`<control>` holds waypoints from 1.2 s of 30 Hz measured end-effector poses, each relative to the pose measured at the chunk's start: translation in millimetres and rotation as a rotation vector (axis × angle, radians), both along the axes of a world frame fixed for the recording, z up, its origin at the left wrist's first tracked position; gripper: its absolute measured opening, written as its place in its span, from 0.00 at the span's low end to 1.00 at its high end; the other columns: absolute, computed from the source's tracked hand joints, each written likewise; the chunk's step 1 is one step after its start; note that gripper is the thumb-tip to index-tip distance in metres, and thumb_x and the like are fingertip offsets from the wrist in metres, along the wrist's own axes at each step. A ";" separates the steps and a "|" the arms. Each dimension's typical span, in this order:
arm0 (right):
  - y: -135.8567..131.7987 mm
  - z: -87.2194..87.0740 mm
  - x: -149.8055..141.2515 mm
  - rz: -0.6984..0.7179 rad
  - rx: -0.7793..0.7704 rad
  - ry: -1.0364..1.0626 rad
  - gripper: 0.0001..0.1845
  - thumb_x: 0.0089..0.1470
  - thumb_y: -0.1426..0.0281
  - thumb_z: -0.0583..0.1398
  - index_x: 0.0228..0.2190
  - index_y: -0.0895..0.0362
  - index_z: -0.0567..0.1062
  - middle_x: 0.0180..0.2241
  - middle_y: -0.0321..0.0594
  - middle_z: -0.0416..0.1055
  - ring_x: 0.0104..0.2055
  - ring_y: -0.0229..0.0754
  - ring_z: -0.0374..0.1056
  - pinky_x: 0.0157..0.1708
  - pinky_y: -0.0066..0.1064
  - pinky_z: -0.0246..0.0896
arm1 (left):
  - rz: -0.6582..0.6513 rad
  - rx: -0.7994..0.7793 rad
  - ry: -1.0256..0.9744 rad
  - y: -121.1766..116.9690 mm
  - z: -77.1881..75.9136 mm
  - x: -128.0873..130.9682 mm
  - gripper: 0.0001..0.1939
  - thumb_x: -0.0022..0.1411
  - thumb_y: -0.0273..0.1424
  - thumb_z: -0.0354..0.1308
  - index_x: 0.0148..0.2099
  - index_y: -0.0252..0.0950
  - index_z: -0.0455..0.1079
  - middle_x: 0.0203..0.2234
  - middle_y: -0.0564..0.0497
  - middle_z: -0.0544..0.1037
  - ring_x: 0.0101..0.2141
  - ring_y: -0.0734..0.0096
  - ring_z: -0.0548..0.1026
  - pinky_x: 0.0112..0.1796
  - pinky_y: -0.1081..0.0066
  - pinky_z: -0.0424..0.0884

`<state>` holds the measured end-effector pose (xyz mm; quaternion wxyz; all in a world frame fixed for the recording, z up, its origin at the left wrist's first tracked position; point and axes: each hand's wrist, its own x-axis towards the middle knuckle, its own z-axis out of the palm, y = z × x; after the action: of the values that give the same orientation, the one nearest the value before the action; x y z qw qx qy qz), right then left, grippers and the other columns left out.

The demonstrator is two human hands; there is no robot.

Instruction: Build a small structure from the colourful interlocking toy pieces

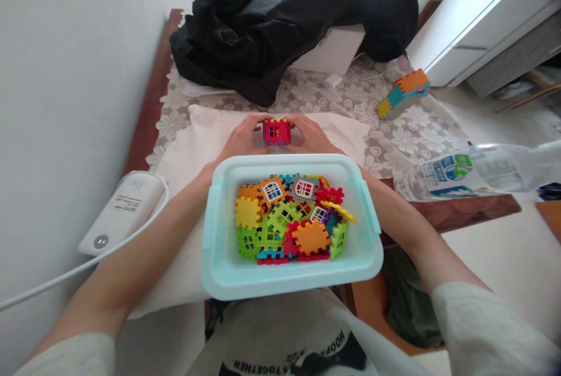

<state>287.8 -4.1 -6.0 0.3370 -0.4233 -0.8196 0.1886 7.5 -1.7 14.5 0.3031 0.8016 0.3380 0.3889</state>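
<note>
Head view: both hands, left [242,139] and right [310,135], clasp an upright red block cube [276,131], window face toward the camera.

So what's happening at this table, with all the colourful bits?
A person seated at the table holds a small red block piece between the left hand and the right hand, just behind a pale blue tub full of interlocking plastic tiles. A joined multicoloured piece lies farther off on the lace tablecloth, near a black jacket and a plastic bottle.
</note>
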 end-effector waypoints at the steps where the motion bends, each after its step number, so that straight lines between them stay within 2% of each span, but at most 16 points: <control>1: -0.3 -0.1 -1.0 -0.002 0.037 -0.013 0.32 0.67 0.44 0.72 0.61 0.50 0.80 0.60 0.51 0.84 0.60 0.60 0.79 0.67 0.56 0.77 | -0.005 0.027 0.030 -0.5 -0.3 -0.5 0.48 0.63 0.56 0.82 0.73 0.35 0.73 0.69 0.39 0.81 0.64 0.46 0.81 0.70 0.40 0.79; 4: -0.3 -1.7 -4.4 0.048 0.177 -0.038 0.24 0.68 0.51 0.70 0.58 0.52 0.80 0.57 0.51 0.85 0.58 0.59 0.80 0.64 0.52 0.78 | -0.025 0.131 0.114 -1.7 0.5 -2.3 0.47 0.67 0.59 0.80 0.75 0.36 0.73 0.73 0.38 0.78 0.70 0.44 0.76 0.73 0.43 0.74; 7: 0.4 -3.2 -6.7 0.099 0.285 -0.023 0.22 0.66 0.58 0.69 0.57 0.54 0.80 0.54 0.52 0.86 0.57 0.59 0.81 0.61 0.51 0.78 | -0.010 0.208 0.177 0.5 0.6 -3.9 0.41 0.69 0.58 0.78 0.71 0.39 0.76 0.68 0.40 0.82 0.67 0.47 0.78 0.70 0.46 0.77; 9: -0.2 -2.5 -7.2 0.093 0.294 -0.002 0.24 0.65 0.60 0.69 0.59 0.54 0.79 0.57 0.52 0.86 0.60 0.59 0.81 0.62 0.51 0.79 | 0.017 0.241 0.185 3.2 -0.6 -4.5 0.38 0.68 0.55 0.79 0.70 0.40 0.77 0.65 0.41 0.84 0.64 0.48 0.79 0.68 0.46 0.79; 12: -2.4 0.5 -7.5 0.114 0.230 0.044 0.31 0.66 0.61 0.70 0.66 0.55 0.76 0.67 0.54 0.82 0.67 0.59 0.79 0.68 0.53 0.78 | 0.039 0.235 0.099 5.6 -2.4 -4.0 0.35 0.67 0.50 0.80 0.68 0.40 0.78 0.62 0.42 0.85 0.62 0.48 0.82 0.64 0.46 0.83; 16: -0.2 1.4 -7.8 0.126 0.135 0.114 0.34 0.66 0.56 0.71 0.67 0.55 0.75 0.68 0.54 0.81 0.68 0.59 0.79 0.71 0.56 0.77 | 0.032 0.085 -0.036 4.9 -4.4 -0.9 0.38 0.64 0.53 0.81 0.67 0.40 0.77 0.63 0.43 0.84 0.60 0.49 0.84 0.60 0.48 0.88; 21: 5.6 -3.0 -4.8 0.096 0.057 0.234 0.37 0.61 0.50 0.75 0.65 0.49 0.76 0.67 0.50 0.82 0.67 0.61 0.80 0.67 0.58 0.80 | -0.035 -0.078 -0.174 3.6 -5.2 2.3 0.45 0.63 0.55 0.82 0.68 0.32 0.72 0.65 0.35 0.84 0.62 0.48 0.85 0.67 0.41 0.85; 24: 1.8 -2.9 -2.1 0.066 0.019 0.228 0.39 0.58 0.48 0.77 0.63 0.48 0.76 0.63 0.49 0.84 0.63 0.61 0.81 0.67 0.58 0.80 | -0.049 -0.042 -0.072 1.4 -0.9 1.8 0.41 0.65 0.52 0.81 0.68 0.32 0.74 0.64 0.35 0.85 0.62 0.48 0.84 0.69 0.39 0.82; 26: -2.1 -0.8 -1.8 0.052 0.013 0.214 0.39 0.57 0.46 0.77 0.62 0.48 0.77 0.60 0.48 0.84 0.60 0.61 0.81 0.66 0.58 0.80 | -0.016 0.005 0.017 -0.6 2.7 1.0 0.38 0.65 0.49 0.81 0.67 0.33 0.77 0.62 0.37 0.86 0.60 0.47 0.85 0.66 0.40 0.83; 29: -6.5 5.3 -3.5 0.068 0.014 0.197 0.39 0.59 0.44 0.76 0.63 0.50 0.77 0.62 0.50 0.83 0.61 0.63 0.81 0.67 0.59 0.78 | 0.016 -0.009 0.039 -3.2 6.6 -0.1 0.37 0.64 0.47 0.80 0.67 0.34 0.77 0.62 0.37 0.87 0.57 0.48 0.86 0.63 0.41 0.85; 32: -8.4 12.7 -5.4 0.133 0.000 0.173 0.39 0.61 0.42 0.76 0.61 0.52 0.79 0.63 0.54 0.83 0.63 0.64 0.80 0.68 0.60 0.77 | 0.015 -0.032 0.053 -4.9 8.2 -0.1 0.38 0.64 0.48 0.79 0.68 0.34 0.77 0.63 0.37 0.87 0.58 0.48 0.86 0.64 0.43 0.84; 36: -9.5 17.3 -5.6 0.127 -0.040 0.169 0.40 0.58 0.35 0.75 0.55 0.50 0.80 0.60 0.50 0.84 0.60 0.61 0.80 0.66 0.58 0.78 | 0.023 -0.016 0.123 -7.2 10.2 0.9 0.36 0.66 0.50 0.77 0.68 0.37 0.78 0.65 0.38 0.87 0.61 0.47 0.85 0.66 0.45 0.82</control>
<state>282.1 -13.5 11.3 0.3837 -0.3596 -0.8095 0.2611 8.4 -8.9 24.7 0.2837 0.8175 0.3684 0.3398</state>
